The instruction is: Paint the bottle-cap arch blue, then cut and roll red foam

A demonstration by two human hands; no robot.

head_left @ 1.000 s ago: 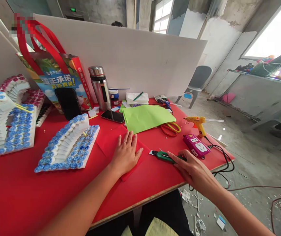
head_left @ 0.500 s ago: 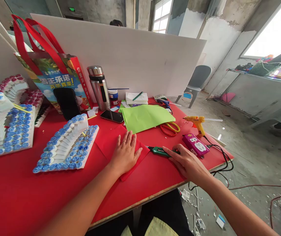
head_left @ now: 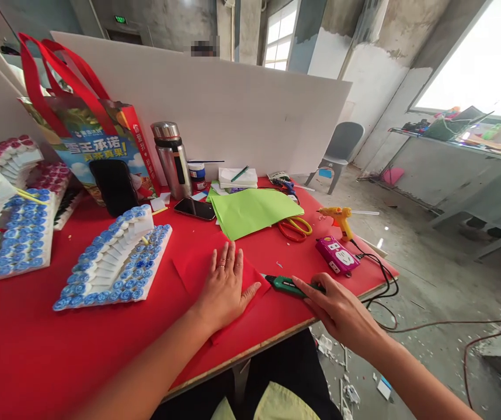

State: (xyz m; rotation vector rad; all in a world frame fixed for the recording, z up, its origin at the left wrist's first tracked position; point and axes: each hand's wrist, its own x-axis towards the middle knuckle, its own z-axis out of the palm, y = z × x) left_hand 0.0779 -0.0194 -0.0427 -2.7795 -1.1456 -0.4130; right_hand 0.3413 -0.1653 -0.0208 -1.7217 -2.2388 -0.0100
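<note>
My left hand [head_left: 224,289] lies flat on a folded sheet of red paper [head_left: 193,265], fingers stretched out and a ring on one of them. The paper rests on the red tabletop [head_left: 114,344], close to it in colour. In my right hand [head_left: 336,306] is a green utility knife [head_left: 288,285], index finger laid along its top. Its blade points left and meets the right corner of the red paper; whether it sits inside the fold I cannot tell. Green paper sheets [head_left: 254,210] and scissors with red and yellow handles [head_left: 295,228] lie just beyond.
A model with blue rosettes [head_left: 101,297] stands left of my left hand. Behind are a steel thermos [head_left: 171,163], a phone [head_left: 195,208] and a shopping bag [head_left: 97,146]. A yellow glue gun [head_left: 340,219] and purple power box [head_left: 337,255] with cables sit near the right edge.
The view has shifted slightly, so the table's things sit a little further left. My left hand still presses the paper, and my right hand still holds the knife at its corner.
</note>
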